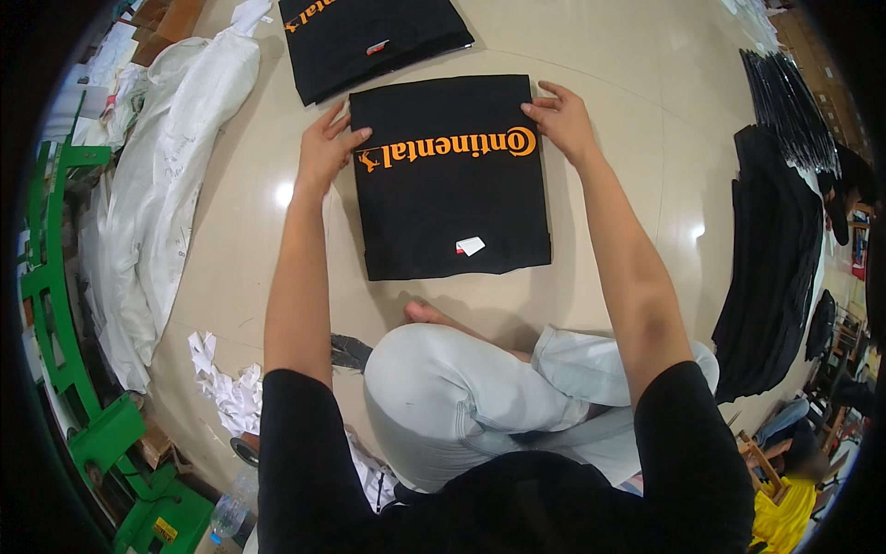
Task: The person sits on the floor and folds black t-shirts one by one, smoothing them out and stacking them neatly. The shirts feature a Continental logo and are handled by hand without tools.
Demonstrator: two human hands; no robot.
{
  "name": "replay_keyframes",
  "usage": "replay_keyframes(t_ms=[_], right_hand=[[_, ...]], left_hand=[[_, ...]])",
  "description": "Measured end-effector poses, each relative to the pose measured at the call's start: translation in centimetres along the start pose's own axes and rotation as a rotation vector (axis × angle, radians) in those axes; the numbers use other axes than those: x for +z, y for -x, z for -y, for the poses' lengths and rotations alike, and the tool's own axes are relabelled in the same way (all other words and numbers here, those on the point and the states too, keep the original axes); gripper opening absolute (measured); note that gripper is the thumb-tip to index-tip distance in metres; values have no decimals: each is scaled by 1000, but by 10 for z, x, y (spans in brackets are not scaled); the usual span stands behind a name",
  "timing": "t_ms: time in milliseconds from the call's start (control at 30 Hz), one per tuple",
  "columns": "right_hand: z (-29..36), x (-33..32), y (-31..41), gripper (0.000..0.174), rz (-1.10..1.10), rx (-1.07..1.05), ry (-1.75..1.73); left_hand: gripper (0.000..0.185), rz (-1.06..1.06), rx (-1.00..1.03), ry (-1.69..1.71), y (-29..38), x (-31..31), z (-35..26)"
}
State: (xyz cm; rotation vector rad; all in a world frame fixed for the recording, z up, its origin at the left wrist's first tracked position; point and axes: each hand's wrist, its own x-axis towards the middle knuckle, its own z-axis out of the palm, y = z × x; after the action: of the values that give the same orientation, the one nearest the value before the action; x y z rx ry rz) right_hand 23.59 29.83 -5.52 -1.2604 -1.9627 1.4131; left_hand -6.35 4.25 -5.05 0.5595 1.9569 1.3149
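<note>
A folded black T-shirt [450, 215] lies in front of me, with orange lettering upside down to my view and a white and red tag near its close edge. At its far left edge is my left hand [331, 147], thumb on top of the cloth and fingers along the side. My right hand [564, 124] pinches the far right edge between thumb and fingers, its index finger stretched out past the cloth. Beyond, a second folded black T-shirt [374, 62] with similar lettering and a tag is partly cut off by the view's top.
White plastic sacking [173, 131] and a green metal frame [69, 277] line the left. Paper scraps [232, 388] and a plastic bottle [232, 509] lie lower left. Stacked black garments [768, 270] and glossy packed pieces [789, 104] stand right. A person in yellow [789, 516] is lower right.
</note>
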Motion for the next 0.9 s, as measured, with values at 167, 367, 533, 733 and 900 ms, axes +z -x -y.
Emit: replay_keyframes(t_ms=[167, 367, 533, 733, 900], right_hand=[[2, -18, 91, 40, -116, -98, 318], [15, -30, 201, 32, 20, 247, 338], [-8, -17, 220, 36, -26, 275, 347], [-36, -14, 211, 31, -51, 370, 187], [-31, -3, 217, 31, -113, 375, 319]], left_hand=[[49, -295, 120, -366, 85, -7, 42], [40, -235, -52, -301, 195, 3, 60], [35, -293, -110, -122, 212, 16, 66], [27, -288, -90, -102, 204, 19, 80], [24, -397, -40, -265, 213, 30, 83]])
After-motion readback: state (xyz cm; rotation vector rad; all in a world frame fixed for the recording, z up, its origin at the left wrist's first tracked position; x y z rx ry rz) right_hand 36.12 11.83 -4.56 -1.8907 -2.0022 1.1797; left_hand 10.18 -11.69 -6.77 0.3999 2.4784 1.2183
